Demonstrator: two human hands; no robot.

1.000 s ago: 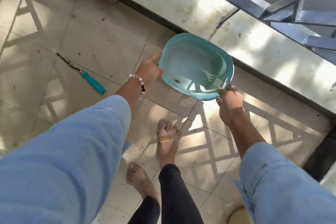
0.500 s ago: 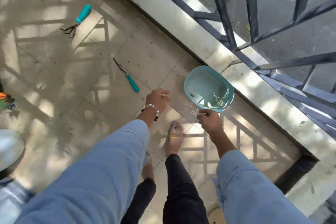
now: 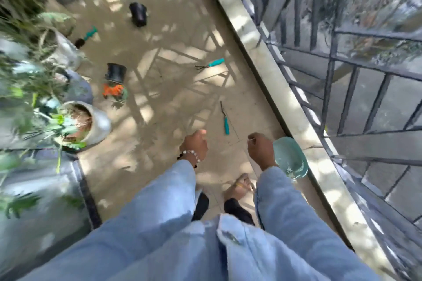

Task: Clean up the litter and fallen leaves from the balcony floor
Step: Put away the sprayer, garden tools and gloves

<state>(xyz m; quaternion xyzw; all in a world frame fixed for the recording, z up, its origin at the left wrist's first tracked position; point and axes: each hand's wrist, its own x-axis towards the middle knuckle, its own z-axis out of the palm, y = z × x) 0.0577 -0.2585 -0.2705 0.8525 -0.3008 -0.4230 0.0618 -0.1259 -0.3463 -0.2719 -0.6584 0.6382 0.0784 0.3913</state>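
Note:
My right hand (image 3: 260,149) grips the rim of a teal plastic basket (image 3: 290,158), which hangs tilted at my right side just above the balcony floor (image 3: 159,134), close to the stone ledge (image 3: 271,68). My left hand (image 3: 194,143), with a bead bracelet at the wrist, hangs over the floor with loosely curled fingers and nothing visible in it. Both arms wear light blue sleeves. My bare foot (image 3: 238,187) stands below the hands. The view is blurred, and small litter or leaves on the tiles cannot be made out.
A teal-handled tool (image 3: 226,124) lies just ahead of my hands, a small hand rake (image 3: 213,63) farther on. Two black pots (image 3: 116,72) (image 3: 138,14), orange gloves (image 3: 113,90) and a white planter (image 3: 98,124) stand left. The metal railing (image 3: 338,70) runs along the right.
My left hand let go of the basket and dropped to my side. My right hand lowered the basket to the right. The view lifted and now takes in the far balcony.

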